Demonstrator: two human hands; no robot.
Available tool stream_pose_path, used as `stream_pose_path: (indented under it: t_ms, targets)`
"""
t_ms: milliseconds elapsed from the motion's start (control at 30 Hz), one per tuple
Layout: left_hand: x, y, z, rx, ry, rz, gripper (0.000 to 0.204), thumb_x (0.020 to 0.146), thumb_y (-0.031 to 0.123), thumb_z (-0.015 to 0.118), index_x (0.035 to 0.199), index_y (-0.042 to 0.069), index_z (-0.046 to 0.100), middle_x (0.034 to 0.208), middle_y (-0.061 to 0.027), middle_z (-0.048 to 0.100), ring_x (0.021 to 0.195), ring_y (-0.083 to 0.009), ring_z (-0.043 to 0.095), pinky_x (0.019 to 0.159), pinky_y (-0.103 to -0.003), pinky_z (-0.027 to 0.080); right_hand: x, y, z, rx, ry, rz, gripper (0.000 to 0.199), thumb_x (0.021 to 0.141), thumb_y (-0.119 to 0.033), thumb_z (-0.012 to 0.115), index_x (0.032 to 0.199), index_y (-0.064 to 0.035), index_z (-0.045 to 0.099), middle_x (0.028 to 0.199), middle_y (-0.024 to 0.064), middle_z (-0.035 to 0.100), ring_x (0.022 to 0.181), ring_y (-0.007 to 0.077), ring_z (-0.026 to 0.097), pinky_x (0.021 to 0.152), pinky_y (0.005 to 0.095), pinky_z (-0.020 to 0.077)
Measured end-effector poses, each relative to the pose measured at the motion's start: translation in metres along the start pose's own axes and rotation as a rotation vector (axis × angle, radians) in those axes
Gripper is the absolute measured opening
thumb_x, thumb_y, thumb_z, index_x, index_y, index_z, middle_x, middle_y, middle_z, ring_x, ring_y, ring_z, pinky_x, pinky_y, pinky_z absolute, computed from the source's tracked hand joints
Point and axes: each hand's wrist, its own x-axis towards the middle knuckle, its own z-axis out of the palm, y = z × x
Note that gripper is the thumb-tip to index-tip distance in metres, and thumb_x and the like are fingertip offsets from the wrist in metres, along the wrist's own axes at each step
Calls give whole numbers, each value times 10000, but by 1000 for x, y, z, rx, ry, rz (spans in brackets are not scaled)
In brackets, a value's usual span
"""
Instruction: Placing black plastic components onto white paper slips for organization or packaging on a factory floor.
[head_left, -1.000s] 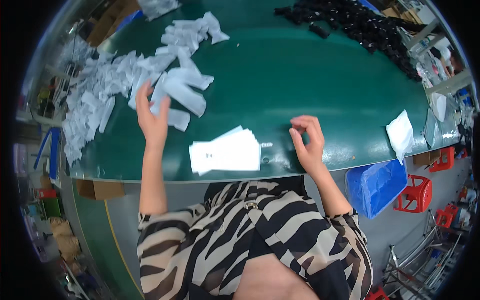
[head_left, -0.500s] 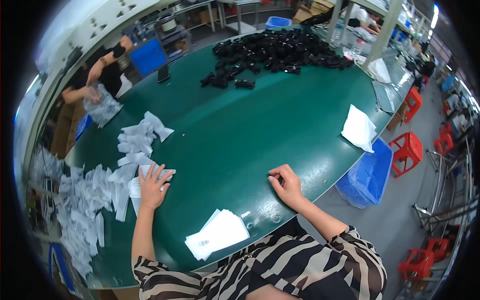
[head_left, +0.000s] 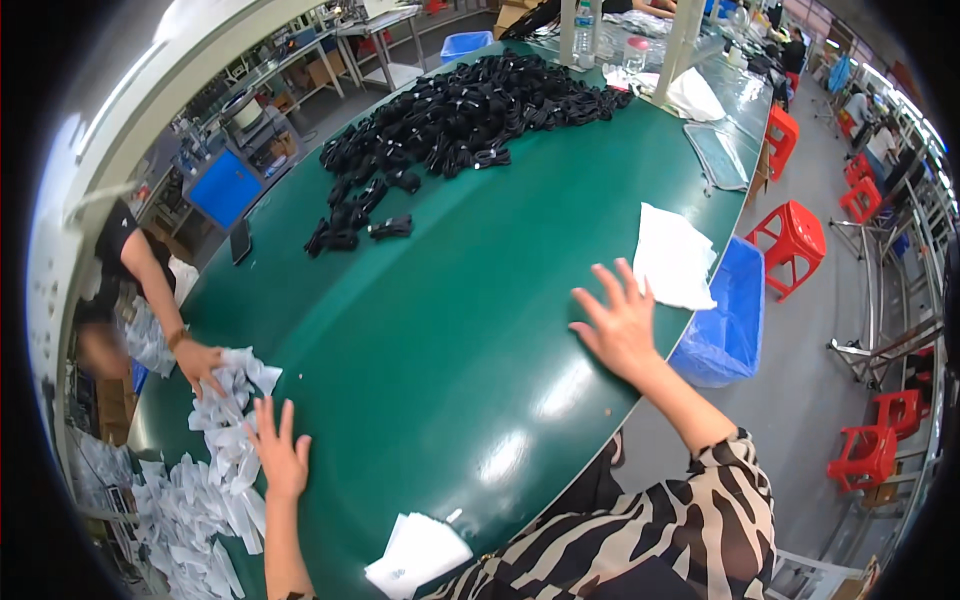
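My left hand (head_left: pixel 282 455) is open with fingers spread, beside the right edge of a heap of translucent white plastic sleeves (head_left: pixel 190 505); I cannot tell whether it touches them. My right hand (head_left: pixel 622 320) reaches out over the table's right side, open and holding nothing. Its fingertips are close to a white bag (head_left: pixel 675 258) lying flat near the table edge. A fanned stack of white sleeves (head_left: pixel 420 555) lies by the near edge in front of me. At the left, a co-worker's hand (head_left: pixel 200 365) rests on the far end of the heap.
Many bundled black cables (head_left: pixel 470 110) are piled at the far side of the green table (head_left: pixel 450 330). A phone (head_left: pixel 240 242) lies at the far left edge. A lined blue bin (head_left: pixel 730 320) and a red stool (head_left: pixel 790 245) stand right of the table.
My right hand has opened and moved toward the white bag. My left hand's fingers have spread. The co-worker's hand has come onto the sleeves. The view has shifted.
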Motion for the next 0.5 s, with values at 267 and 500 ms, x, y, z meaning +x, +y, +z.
stream_pose_path:
  t_ms: [267, 500]
  targets:
    - [64, 164, 11, -258, -278, 142, 719, 865, 281, 692, 1519, 148, 424, 1658, -177, 172, 1537, -395, 122, 1188, -659, 82, -6, 121, 20, 66, -159, 104, 354, 867, -229, 712, 1206, -143, 663, 1424, 140, 500, 1361, 442, 382, 1086, 641, 292]
    - [64, 218, 27, -216, -253, 67, 730, 902, 316, 652, 1554, 184, 351, 1666, -207, 97, 1540, -394, 101, 1183, -673, 18, 32, 192, 33, 104, -242, -70, 353, 876, -246, 703, 1205, -139, 637, 1380, 118, 534, 1348, 405, 410, 1069, 642, 305]
